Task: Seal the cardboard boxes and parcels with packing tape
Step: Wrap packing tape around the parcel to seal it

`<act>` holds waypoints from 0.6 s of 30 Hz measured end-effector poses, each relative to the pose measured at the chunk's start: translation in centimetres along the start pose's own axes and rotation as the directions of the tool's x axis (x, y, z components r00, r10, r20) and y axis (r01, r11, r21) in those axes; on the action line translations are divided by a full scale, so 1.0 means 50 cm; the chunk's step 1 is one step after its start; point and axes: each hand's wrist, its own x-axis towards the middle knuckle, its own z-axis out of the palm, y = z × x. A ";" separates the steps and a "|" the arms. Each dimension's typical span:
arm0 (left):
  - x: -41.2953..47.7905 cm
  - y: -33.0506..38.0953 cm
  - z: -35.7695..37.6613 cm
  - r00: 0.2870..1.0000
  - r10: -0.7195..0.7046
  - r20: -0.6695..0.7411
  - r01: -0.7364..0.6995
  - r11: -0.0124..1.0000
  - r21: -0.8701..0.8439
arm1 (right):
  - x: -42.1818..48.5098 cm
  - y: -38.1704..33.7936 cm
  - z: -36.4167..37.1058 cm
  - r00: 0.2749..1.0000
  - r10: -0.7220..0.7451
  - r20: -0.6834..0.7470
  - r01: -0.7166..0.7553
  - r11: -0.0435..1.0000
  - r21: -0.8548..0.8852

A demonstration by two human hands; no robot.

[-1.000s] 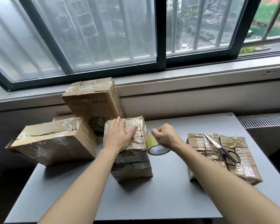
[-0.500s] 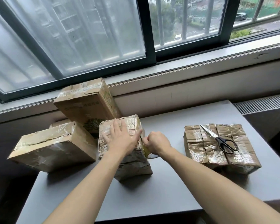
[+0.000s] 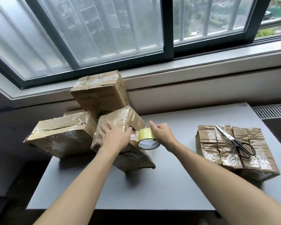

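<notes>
Now the left hand (image 3: 115, 137) lies flat, open, on the tilted parcel (image 3: 120, 127); right hand's (image 3: 162, 133) grip closes round the tape roll (image 3: 146, 140) just beside it.

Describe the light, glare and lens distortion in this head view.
Head view: soft daylight from the window, faint shadows on the table; glare streaks on the taped parcel under the left hand and on the flat parcel; wide-angle lens bows the sill; tape roll print is legible.
</notes>
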 end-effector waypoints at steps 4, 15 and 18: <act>0.007 -0.034 -0.032 0.994 -0.090 0.067 0.091 0.996 -0.013 | 0.004 -0.015 0.045 0.997 0.044 0.061 -0.057 0.975 0.217; 0.075 -0.010 -0.013 0.995 0.082 0.055 -0.077 0.992 -0.096 | -0.015 -0.092 0.042 0.996 0.090 0.017 -0.086 0.857 0.509; 0.091 0.001 -0.004 0.986 0.135 0.101 -0.121 0.983 -0.137 | -0.008 -0.097 0.030 0.996 0.091 -0.012 -0.072 0.851 0.520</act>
